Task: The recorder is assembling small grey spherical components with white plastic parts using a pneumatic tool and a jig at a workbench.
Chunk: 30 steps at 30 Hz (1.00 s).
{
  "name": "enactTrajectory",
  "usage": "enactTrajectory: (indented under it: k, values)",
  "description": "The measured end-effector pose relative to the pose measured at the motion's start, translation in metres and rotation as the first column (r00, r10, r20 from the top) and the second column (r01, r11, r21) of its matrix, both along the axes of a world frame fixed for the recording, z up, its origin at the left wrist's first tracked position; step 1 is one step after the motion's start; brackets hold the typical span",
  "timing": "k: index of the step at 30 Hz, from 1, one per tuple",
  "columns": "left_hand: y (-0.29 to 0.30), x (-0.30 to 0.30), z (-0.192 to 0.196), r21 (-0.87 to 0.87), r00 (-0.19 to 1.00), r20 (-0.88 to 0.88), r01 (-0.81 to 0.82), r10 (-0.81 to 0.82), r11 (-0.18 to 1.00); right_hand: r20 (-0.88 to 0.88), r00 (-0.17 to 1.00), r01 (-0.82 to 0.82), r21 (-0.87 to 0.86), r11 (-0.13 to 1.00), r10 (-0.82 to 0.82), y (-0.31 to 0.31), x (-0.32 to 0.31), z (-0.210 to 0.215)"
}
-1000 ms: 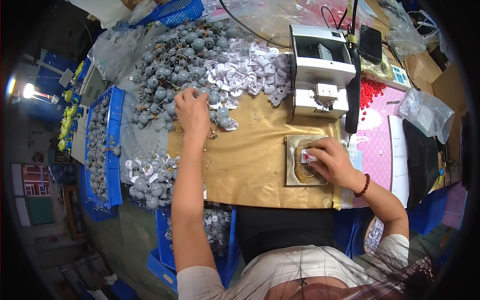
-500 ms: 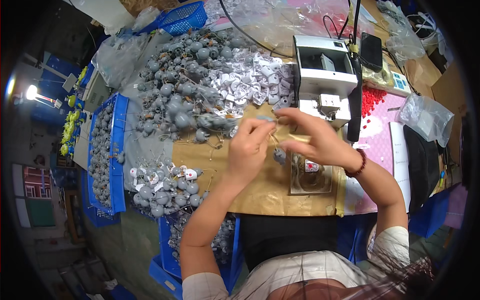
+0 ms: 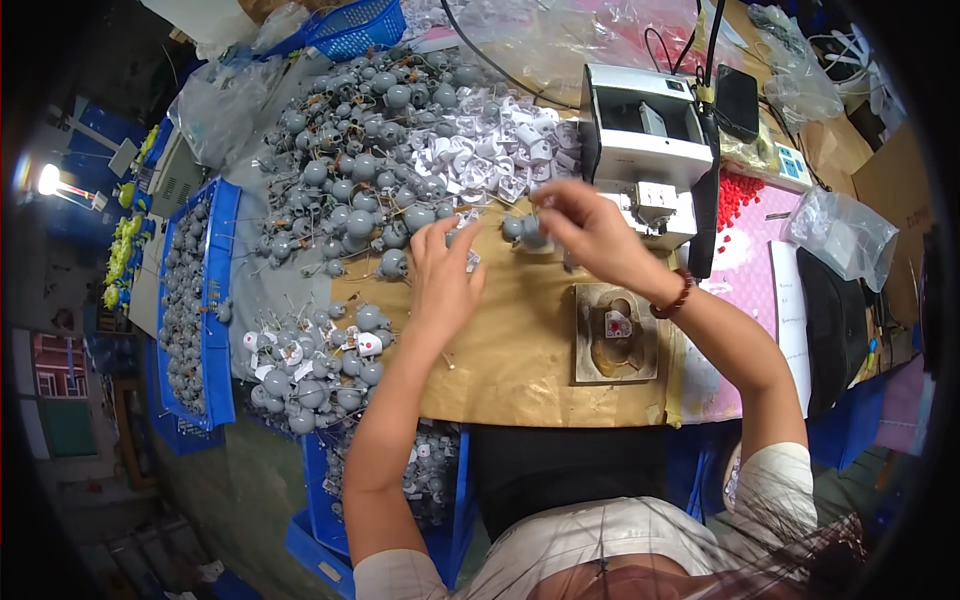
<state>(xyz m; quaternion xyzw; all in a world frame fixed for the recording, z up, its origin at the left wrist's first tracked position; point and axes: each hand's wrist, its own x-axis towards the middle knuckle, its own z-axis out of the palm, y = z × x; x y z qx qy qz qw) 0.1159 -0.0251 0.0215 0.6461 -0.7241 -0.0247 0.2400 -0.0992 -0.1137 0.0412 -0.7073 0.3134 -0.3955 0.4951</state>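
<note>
My left hand point(image 3: 445, 280) is at the edge of the pile of white plastic parts point(image 3: 490, 150), thumb and fingers apart around a small white part point(image 3: 472, 260). Whether the fingers touch it is hard to see. My right hand point(image 3: 595, 235) is raised in front of the machine, its thumb and fingertips pinched together. Just below those fingertips a grey round part point(image 3: 526, 232) appears smeared by motion, seemingly hanging from the pinch. A metal block with a hollow point(image 3: 590, 365) lies below my right forearm. Inside it sits a white part with a red spot point(image 3: 617, 324).
Grey ball-shaped parts with wires point(image 3: 350, 190) heap up at the far left. A second pile point(image 3: 310, 385) lies nearer, above a blue bin point(image 3: 462, 500). A blue tray point(image 3: 225, 300) stands left. The white machine point(image 3: 650, 155), red bits point(image 3: 735, 195) and plastic bag point(image 3: 845, 235) are right.
My hands have moved apart: the left went left to the white parts, the right drew up and back. The grey part has risen with the right hand. The metal block is now uncovered.
</note>
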Motion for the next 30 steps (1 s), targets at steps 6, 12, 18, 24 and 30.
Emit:
enactTrajectory:
  k: [6,12,18,24,30]
  values:
    - [-0.005,-0.044,0.026,-0.22,0.959,-0.271,0.026,-0.086,0.975,-0.212,0.976,-0.117,-0.358,0.926,0.042,-0.004,-0.006,0.051]
    - [0.018,-0.079,0.032,-0.097,0.815,-0.5,0.284,-0.293,0.954,-0.056,0.956,-0.289,-0.023,0.957,0.288,0.031,-0.043,0.073]
    - [0.078,-0.101,0.025,0.343,0.218,-0.939,0.514,0.268,0.786,-0.424,0.902,-0.237,-0.339,0.911,0.077,0.061,-0.113,0.018]
    - [0.1,-0.118,0.003,0.282,0.735,-0.674,0.35,-0.075,0.893,-0.565,0.819,-0.276,-0.535,0.799,-0.095,0.086,-0.124,-0.025]
    - [0.103,-0.125,-0.007,0.218,0.789,-0.592,0.353,-0.165,0.91,-0.699,0.708,-0.464,-0.566,0.682,-0.098,0.086,-0.119,-0.024]
